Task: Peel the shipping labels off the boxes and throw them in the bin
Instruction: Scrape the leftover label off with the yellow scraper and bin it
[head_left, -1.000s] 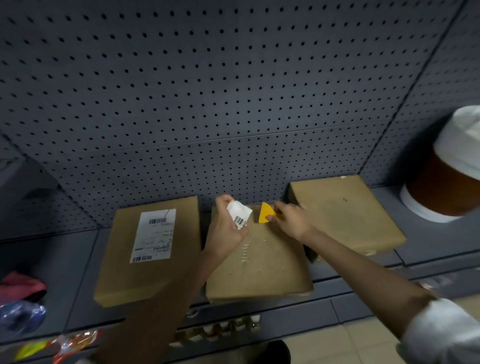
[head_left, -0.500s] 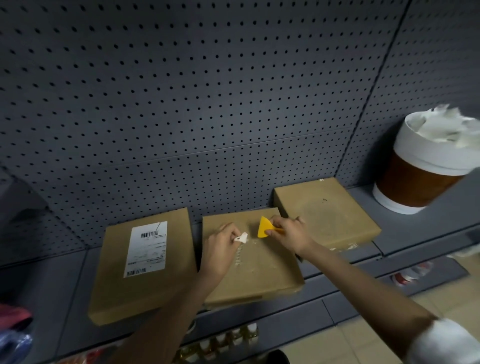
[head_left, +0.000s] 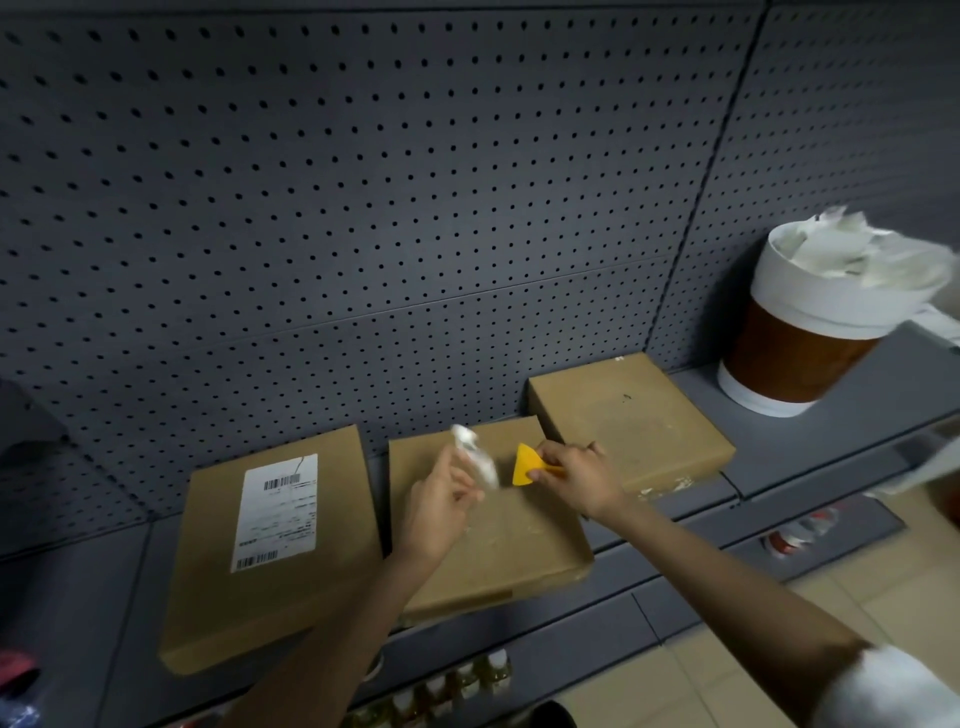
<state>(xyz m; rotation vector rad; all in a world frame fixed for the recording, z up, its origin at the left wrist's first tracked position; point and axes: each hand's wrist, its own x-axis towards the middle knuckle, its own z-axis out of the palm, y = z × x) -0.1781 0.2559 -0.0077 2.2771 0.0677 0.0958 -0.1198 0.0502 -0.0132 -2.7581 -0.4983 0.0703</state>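
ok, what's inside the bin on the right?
The bin is heaped with crumpled white paper, likely peeled labels, rising above its rim. Anything lower down is hidden by that heap and the bin's wall.

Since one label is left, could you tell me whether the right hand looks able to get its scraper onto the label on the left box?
Probably not directly: the right hand holds the yellow scraper over the middle box, and the left hand, gripping a peeled label, lies between it and the labelled box.
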